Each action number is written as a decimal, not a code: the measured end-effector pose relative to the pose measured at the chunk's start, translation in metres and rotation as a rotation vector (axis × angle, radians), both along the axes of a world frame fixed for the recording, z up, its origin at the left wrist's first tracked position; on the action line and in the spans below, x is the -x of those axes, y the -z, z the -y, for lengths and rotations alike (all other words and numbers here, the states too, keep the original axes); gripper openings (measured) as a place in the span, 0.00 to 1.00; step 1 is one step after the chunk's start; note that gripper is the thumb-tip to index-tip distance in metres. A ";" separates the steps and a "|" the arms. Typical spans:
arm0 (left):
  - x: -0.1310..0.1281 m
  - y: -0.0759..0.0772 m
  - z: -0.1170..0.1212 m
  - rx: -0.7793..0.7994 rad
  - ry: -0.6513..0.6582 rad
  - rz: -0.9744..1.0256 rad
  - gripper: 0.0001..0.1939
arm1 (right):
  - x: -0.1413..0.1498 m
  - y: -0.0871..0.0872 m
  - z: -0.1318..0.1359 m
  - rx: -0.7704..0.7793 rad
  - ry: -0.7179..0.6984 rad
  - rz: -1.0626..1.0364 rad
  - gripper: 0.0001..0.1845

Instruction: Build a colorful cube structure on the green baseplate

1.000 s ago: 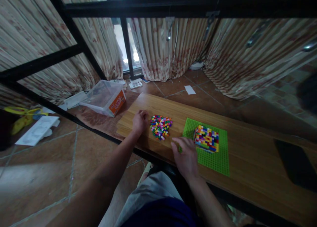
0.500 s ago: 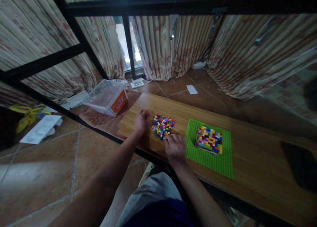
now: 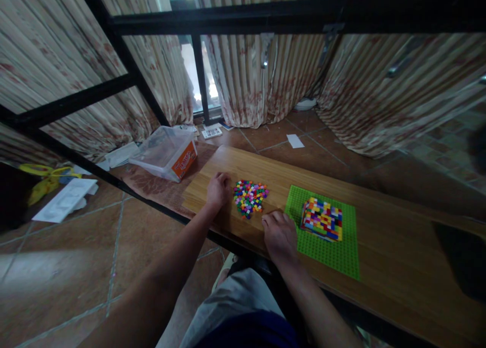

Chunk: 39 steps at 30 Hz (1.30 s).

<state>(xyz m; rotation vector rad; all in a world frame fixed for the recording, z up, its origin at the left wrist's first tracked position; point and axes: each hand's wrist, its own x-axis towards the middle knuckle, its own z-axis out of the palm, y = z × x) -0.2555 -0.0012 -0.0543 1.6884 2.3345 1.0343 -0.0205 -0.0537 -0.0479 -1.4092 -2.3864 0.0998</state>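
A loose pile of small multicoloured toy bricks [image 3: 249,198] lies on the wooden table [image 3: 235,161]. Just left of the pile rests my left hand [image 3: 218,190], its fingers curled inward; whatever they may hold is hidden. To the pile's lower right, my right hand [image 3: 280,234] is closed with thumb and fingertips together, and I cannot make out what is between them. It overlaps the left edge of a green studded baseplate [image 3: 341,262]. On that plate stands a block-shaped build of mixed-colour bricks [image 3: 322,219], touched by neither hand.
A clear plastic box [image 3: 155,153] with an orange label stands beyond the table's left end. A dark flat object [image 3: 461,259] lies at the table's right. Black metal bars [image 3: 228,25] cross in front of the curtains. White packaging [image 3: 64,201] lies on the tiled floor.
My right hand has moved right, away from the brick pile toward the green baseplate. My left hand stays beside the pile. The view has tilted slightly upward.
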 end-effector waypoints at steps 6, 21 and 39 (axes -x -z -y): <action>0.000 0.001 0.000 0.016 -0.018 -0.004 0.12 | 0.000 0.010 0.000 -0.043 -0.005 -0.044 0.13; -0.001 0.001 0.000 -0.003 0.004 0.029 0.13 | -0.004 0.015 -0.006 -0.004 -0.010 -0.156 0.15; -0.001 0.003 0.000 -0.001 0.003 0.032 0.11 | 0.061 -0.024 -0.040 0.060 -0.243 -0.268 0.13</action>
